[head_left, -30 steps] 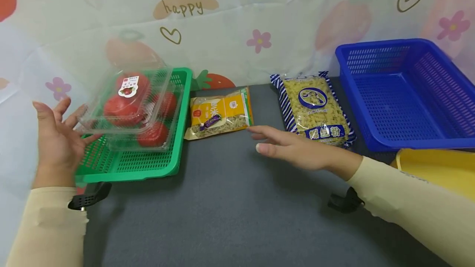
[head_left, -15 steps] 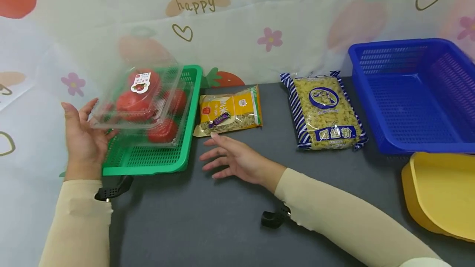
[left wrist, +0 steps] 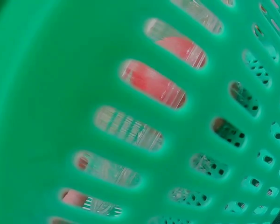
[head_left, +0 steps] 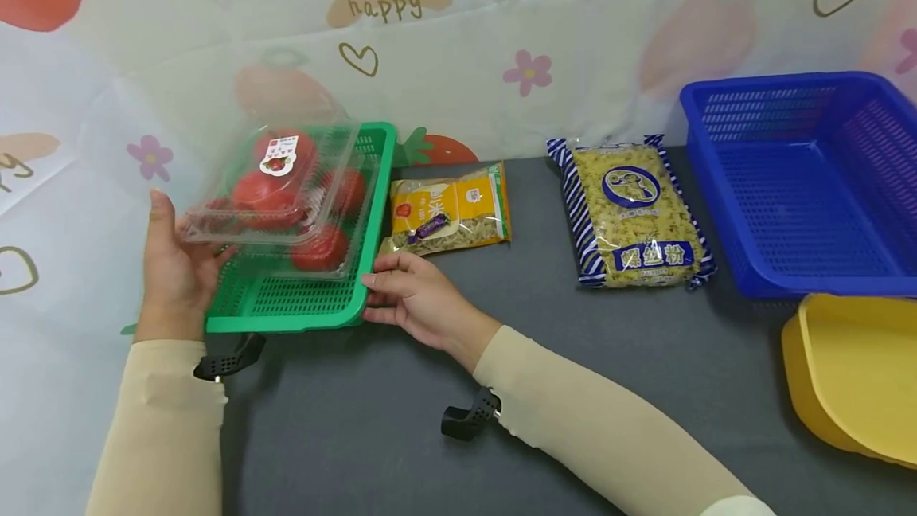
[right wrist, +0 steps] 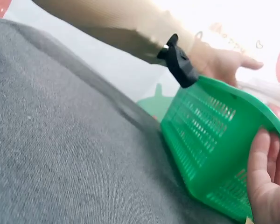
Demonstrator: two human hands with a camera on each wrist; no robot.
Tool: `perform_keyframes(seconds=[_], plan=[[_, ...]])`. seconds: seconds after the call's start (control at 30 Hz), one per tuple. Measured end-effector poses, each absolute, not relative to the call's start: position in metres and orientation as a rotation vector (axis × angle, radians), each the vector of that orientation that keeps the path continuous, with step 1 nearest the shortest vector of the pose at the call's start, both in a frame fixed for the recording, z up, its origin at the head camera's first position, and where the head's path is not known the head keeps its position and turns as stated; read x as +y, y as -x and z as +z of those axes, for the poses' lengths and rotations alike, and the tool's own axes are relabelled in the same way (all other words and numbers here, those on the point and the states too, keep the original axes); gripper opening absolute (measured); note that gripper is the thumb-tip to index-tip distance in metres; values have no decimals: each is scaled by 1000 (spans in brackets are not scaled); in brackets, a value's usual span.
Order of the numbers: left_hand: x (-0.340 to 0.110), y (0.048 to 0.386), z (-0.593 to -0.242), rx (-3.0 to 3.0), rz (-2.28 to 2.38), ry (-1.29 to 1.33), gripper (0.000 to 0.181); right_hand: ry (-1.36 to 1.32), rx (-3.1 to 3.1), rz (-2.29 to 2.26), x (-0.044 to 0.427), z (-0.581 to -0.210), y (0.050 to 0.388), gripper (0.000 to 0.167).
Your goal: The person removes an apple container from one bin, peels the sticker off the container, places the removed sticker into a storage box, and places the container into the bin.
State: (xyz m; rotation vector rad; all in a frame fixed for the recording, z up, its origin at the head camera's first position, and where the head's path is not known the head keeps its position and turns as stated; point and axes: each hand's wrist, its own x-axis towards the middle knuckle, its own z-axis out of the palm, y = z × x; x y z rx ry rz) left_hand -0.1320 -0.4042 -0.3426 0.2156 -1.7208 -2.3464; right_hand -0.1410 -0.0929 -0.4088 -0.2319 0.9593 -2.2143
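A clear plastic box of tomatoes (head_left: pixel 320 248) with a white label sits tilted in the green basket (head_left: pixel 294 321). My left hand (head_left: pixel 175 281) is at the basket's left side, thumb raised, the other fingers reaching by the box's lower left edge. Whether they touch box or basket is hidden. My right hand (head_left: pixel 430 301) touches the basket's right front corner. In the right wrist view, its fingers (right wrist: pixel 258 156) lie nearly straight against the outer wall below the rim. Only the slotted basket wall (left wrist: pixel 51 93) fills the left wrist view, with red tomato showing through slots.
A small orange packet of grain (head_left: pixel 451 213) lies right of the basket. Beyond it is a bag of pasta (head_left: pixel 630 213) with striped edges. A blue basket (head_left: pixel 777 289) and a yellow bin (head_left: pixel 809 388) stand at the right. A patterned cloth (head_left: pixel 573 14) backs the grey table (head_left: pixel 358 436).
My right hand has moved left from near the pasta bag, past the grain packet, to the green basket's corner. My left hand stays at the basket's left side. The view has shifted slightly left.
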Motion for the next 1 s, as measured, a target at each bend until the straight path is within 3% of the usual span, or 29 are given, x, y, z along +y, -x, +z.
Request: perform_keyframes(seconds=[0.2,0.47,1.0], plan=[[-402,137,-345,-1766,-2301,-277,52,207,989,-2215,-95,-410,143,12],[-398,143,-344,-1669,-2217,-209,37,229,981,-2233,-94,-411,144,10],[-401,148,-338,-1629,-2359,-404,40,252,953,-2252,-91,-415,148,9]])
